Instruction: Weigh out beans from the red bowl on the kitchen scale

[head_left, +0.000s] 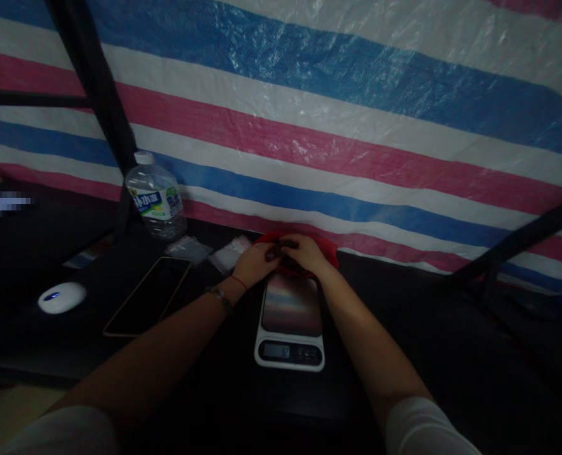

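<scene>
Both hands meet over a red bag or dish point(329, 250) behind a kitchen scale point(291, 308); its exact kind is hard to tell in the dim light. My left hand point(257, 261), with a red cord and a beaded bracelet at the wrist, reaches in from the left, fingers bent together. From the right, my right hand point(305, 251) curls its fingers down towards the left fingertips. Something dark shows between the fingers, too shadowed to name. The scale has a white body, a shiny plate and a display too blurred to read.
Small clear plastic bags point(187, 250) lie left of my hands, near a phone point(149, 296) and a white computer mouse point(62, 297). A large clear bottle point(156, 199) stands behind them. Striped sheeting point(309, 139) hangs along the back, with dark frame bars point(91, 82) at either side.
</scene>
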